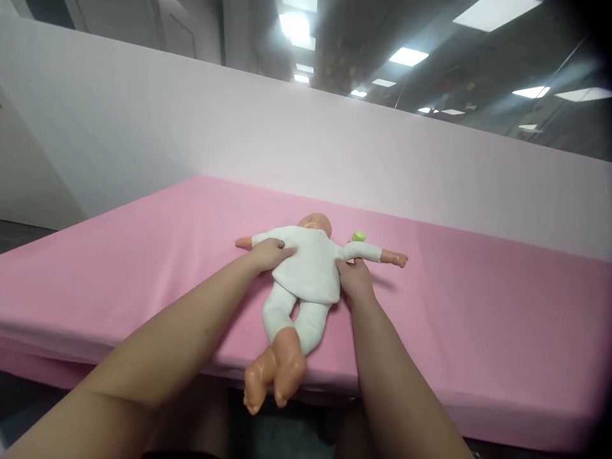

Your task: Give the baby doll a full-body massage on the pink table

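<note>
Head view: a doll (306, 268) with a soft, matte white cloth body and smooth, glossy plastic head, hands and feet is noted lying on a pink-covered surface (468, 319), its crossed feet projecting past the near edge. The doll's two sides are gripped at the torso, one by the left hand (272, 255), the other by the right hand (354, 278), thumbs laid over the cloth. Slight creases are seen in the pink covering around the doll. A small, rounded green object (358, 236), partly hidden, is located just beyond the doll's right-hand outstretched arm. Beyond the doll's head, a flat, smooth white panel (306, 146) is observed.
</note>
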Action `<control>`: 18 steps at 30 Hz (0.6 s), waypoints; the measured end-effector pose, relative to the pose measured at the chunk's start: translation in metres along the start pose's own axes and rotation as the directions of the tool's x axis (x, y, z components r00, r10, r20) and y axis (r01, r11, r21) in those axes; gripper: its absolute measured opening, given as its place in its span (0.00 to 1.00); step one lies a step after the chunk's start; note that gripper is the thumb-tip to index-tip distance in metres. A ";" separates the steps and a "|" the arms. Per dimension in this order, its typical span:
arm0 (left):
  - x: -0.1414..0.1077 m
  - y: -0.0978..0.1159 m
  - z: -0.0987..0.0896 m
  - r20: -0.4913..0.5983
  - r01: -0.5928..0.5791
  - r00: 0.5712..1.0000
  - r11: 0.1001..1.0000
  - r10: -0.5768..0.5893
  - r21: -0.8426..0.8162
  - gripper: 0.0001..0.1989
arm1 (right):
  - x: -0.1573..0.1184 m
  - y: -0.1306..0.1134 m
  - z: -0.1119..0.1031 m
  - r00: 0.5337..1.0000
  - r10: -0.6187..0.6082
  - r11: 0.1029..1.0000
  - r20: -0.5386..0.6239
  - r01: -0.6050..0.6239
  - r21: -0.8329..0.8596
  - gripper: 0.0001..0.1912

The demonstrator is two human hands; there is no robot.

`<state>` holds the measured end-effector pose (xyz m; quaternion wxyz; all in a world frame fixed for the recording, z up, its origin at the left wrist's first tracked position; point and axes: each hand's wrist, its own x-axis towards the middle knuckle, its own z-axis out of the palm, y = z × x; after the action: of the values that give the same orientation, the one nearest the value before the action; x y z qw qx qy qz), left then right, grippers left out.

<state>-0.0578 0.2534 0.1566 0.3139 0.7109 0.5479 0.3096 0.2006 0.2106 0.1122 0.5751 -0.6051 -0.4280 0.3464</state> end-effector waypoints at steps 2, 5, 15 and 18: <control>0.004 0.000 -0.004 0.038 0.059 0.997 0.983 -0.067 0.175 0.27 | 0.000 -0.007 -0.005 0.999 0.037 0.983 -0.011 -0.038 -0.179 0.21; 0.000 0.010 -0.007 -0.052 0.044 0.998 0.936 -0.027 0.350 0.19 | -0.005 -0.021 -0.014 0.997 0.083 0.911 -0.007 -0.078 -0.404 0.16; -0.086 0.035 -0.022 0.351 -0.431 0.883 0.833 0.310 0.348 0.49 | -0.099 -0.035 -0.014 0.897 -0.301 0.916 0.324 0.367 -0.163 0.36; -0.100 0.023 -0.020 0.404 -0.389 0.881 0.865 0.248 0.318 0.54 | -0.115 -0.028 -0.007 0.881 -0.231 0.923 0.413 0.333 -0.194 0.51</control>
<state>-0.0813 0.1533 0.1770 0.2019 0.8841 0.4065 0.1112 0.1587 0.1018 0.1326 0.4408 -0.5265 -0.6574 0.3104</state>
